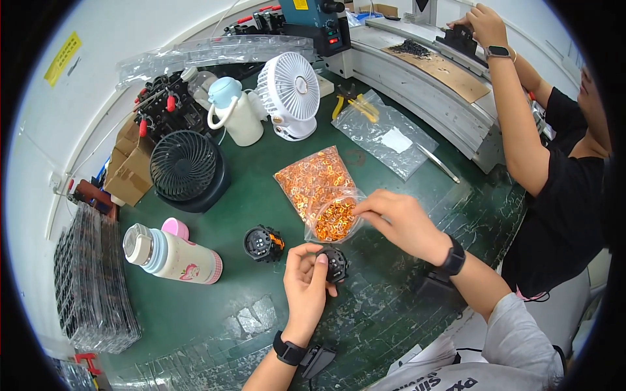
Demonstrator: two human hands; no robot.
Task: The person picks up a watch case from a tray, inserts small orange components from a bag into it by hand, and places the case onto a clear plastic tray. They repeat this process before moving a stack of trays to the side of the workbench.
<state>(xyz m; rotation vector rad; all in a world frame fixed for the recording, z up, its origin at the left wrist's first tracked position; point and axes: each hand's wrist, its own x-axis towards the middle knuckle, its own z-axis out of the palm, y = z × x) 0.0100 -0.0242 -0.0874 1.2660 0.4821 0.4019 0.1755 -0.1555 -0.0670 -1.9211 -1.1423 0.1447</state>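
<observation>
My left hand (305,280) is closed round a black, round plastic part (336,264) with a notched rim, its thumb on the near edge. My right hand (404,225) has its thumb and forefinger pinched at the right rim of an open clear bag (313,229) that holds small orange metal pieces (335,220). Whatever lies between those fingertips is too small to make out. Behind the open bag lies a flat, full clear bag (313,173) of the same orange pieces. A second black round part (263,244), with orange pieces along its right side, stands left of my left hand.
On the green table (189,319) stand a flowered flask (186,257), a black fan (186,166), a white fan (290,94) and a cream jug (238,117). Yellow-handled pliers (355,104) and tweezers (438,163) lie farther back. A co-worker's hand (486,29) works at the machine rail.
</observation>
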